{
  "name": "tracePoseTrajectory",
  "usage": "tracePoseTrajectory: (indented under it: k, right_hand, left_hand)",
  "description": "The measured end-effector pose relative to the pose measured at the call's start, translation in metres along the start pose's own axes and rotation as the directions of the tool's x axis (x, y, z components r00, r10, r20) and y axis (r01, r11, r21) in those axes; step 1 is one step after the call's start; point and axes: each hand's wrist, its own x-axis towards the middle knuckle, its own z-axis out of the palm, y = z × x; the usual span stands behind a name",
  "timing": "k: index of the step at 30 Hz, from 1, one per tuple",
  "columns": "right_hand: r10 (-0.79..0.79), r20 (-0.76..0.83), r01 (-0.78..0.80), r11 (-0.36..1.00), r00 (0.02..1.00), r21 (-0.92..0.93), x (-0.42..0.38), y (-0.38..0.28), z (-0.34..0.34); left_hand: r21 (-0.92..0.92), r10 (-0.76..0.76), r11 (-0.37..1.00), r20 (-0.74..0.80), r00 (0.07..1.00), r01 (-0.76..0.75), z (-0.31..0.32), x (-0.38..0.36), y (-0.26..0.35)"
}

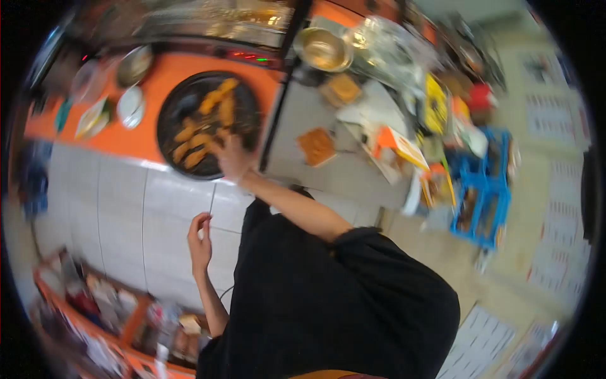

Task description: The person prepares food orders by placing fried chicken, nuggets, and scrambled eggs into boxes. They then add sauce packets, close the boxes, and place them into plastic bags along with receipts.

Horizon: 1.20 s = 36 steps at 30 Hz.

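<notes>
A round black tray (165,126) on the orange counter holds several golden-brown fried pieces (227,112), some long and lying in rows. My right hand (233,158) reaches over the tray's near right edge, its fingers closed on a fried piece among the others; blur softens the fingertips. Below the tray, my left hand (201,243) hangs in the air over the white tiles, loosely curled with thumb and fingers apart. Nothing is in it.
Left of the tray stand a white cup (130,107) and a metal bowl (134,66). On the grey surface to the right are a brass-coloured pot (324,49), a brown square item (317,146) and cluttered packages. A blue crate (485,189) stands beyond. Orange-edged shelves (129,322) sit lower left.
</notes>
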Motion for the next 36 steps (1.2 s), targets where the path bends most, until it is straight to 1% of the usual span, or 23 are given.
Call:
tracePoseTrajectory:
  k: [1, 2, 6, 9, 10, 11, 12, 13, 14, 15, 16, 17, 18, 19, 22, 23, 24, 26, 27, 29, 32, 34, 36]
  right_hand:
    - [0.204, 0.007, -0.199, 0.948, 0.979, 0.25, 0.001, -0.007, -0.018]
    - [0.151, 0.057, -0.158, 0.975, 0.987, 0.158, 0.005, 0.005, -0.01]
    - [0.151, -0.004, -0.136, 0.904, 0.989, 0.405, 0.007, 0.03, -0.009]
    - [0.147, -0.023, -0.115, 0.853, 0.989, 0.509, 0.004, 0.049, 0.004]
    - [0.137, -0.03, -0.101, 0.846, 0.99, 0.524, 0.006, 0.054, 0.009]
    - [0.129, -0.047, -0.089, 0.862, 0.991, 0.499, 0.003, 0.051, 0.002]
    - [0.124, -0.062, -0.08, 0.876, 0.99, 0.475, -0.008, 0.04, -0.007]
    - [0.12, -0.08, -0.072, 0.891, 0.99, 0.447, -0.015, 0.033, -0.017]
    - [0.035, -0.175, 0.029, 0.936, 0.984, 0.35, -0.015, 0.036, 0.003]
    - [-0.051, -0.267, 0.116, 0.965, 0.962, 0.234, -0.015, 0.036, 0.009]
    - [-0.123, -0.36, 0.161, 0.984, 0.925, 0.077, -0.018, 0.037, 0.014]
    - [-0.076, -0.369, 0.177, 0.952, 0.926, 0.248, -0.021, 0.038, 0.012]
    - [-0.027, -0.372, 0.192, 0.889, 0.928, 0.415, -0.026, 0.038, 0.009]
    - [0.095, -0.287, 0.082, 0.833, 0.953, 0.547, -0.03, 0.038, 0.006]
    - [0.176, -0.403, 0.099, 0.812, 0.898, 0.576, -0.027, 0.04, 0.035]
    - [0.247, -0.326, 0.193, 0.442, 0.913, 0.876, -0.032, 0.037, 0.036]
    - [0.314, -0.245, 0.268, -0.029, 0.917, 0.963, -0.038, 0.033, 0.025]
    - [0.28, -0.196, 0.213, -0.03, 0.94, 0.977, -0.049, 0.046, -0.004]
    - [0.248, -0.167, 0.18, -0.032, 0.954, 0.983, -0.052, 0.056, -0.019]
    - [0.129, -0.078, 0.086, -0.061, 0.989, 0.994, -0.051, 0.057, -0.034]
    - [0.031, -0.289, 0.213, 0.604, 0.957, 0.768, -0.015, 0.051, 0.069]
    - [-0.031, -0.127, 0.109, 0.726, 0.991, 0.679, -0.013, 0.059, 0.024]
    - [0.013, -0.233, 0.148, 0.739, 0.972, 0.657, -0.018, 0.054, 0.008]
  left_hand:
    - [0.004, 0.014, 1.0, 0.046, 0.999, -0.014, 0.005, 0.002, 0.004]
    - [0.013, 0.021, 1.0, 0.068, 0.997, -0.022, 0.005, 0.006, 0.006]
    - [0.104, 0.102, 0.988, 0.114, 0.988, -0.114, 0.011, 0.025, 0.036]
    - [0.119, 0.418, 0.888, 0.191, 0.888, -0.443, 0.052, 0.053, 0.09]
    - [0.135, 0.557, 0.793, 0.233, 0.797, -0.594, 0.079, 0.067, 0.112]
    - [-0.013, 0.664, 0.729, 0.259, 0.702, -0.685, 0.115, 0.074, 0.152]
    - [-0.03, 0.678, 0.691, 0.373, 0.633, -0.722, 0.158, 0.086, 0.185]
    - [-0.112, 0.766, 0.599, 0.369, 0.526, -0.793, 0.201, 0.088, 0.226]
    - [-0.108, 0.8, 0.522, 0.405, 0.441, -0.846, 0.247, 0.09, 0.256]
    - [-0.208, 0.85, 0.41, 0.44, 0.289, -0.888, 0.295, 0.098, 0.269]
    - [-0.167, 0.876, 0.259, 0.456, 0.159, -0.951, 0.342, 0.106, 0.27]
    - [-0.13, 0.878, 0.104, 0.478, 0.03, -0.986, 0.382, 0.115, 0.264]
    - [-0.172, 0.851, 0.136, 0.525, 0.026, -0.976, 0.41, 0.127, 0.257]
    - [-0.207, 0.821, 0.17, 0.57, 0.022, -0.964, 0.435, 0.138, 0.252]
    - [-0.203, 0.698, 0.326, 0.71, 0.091, -0.923, 0.459, 0.155, 0.265]
    - [-0.174, 0.645, 0.383, 0.753, 0.128, -0.907, 0.46, 0.158, 0.274]
    - [-0.187, 0.654, 0.393, 0.745, 0.131, -0.9, 0.466, 0.16, 0.277]
    - [-0.199, 0.671, 0.421, 0.725, 0.157, -0.885, 0.471, 0.168, 0.277]
    - [-0.249, 0.718, 0.385, 0.685, 0.12, -0.889, 0.474, 0.17, 0.276]
    - [-0.212, 0.65, 0.444, 0.745, 0.151, -0.87, 0.473, 0.166, 0.274]
    - [-0.149, 0.693, 0.319, 0.711, 0.123, -0.936, 0.485, 0.159, 0.249]
    - [-0.089, 0.726, 0.357, 0.652, 0.217, -0.93, 0.466, 0.141, 0.256]
    - [-0.032, 0.744, 0.301, 0.633, 0.214, -0.953, 0.476, 0.14, 0.242]
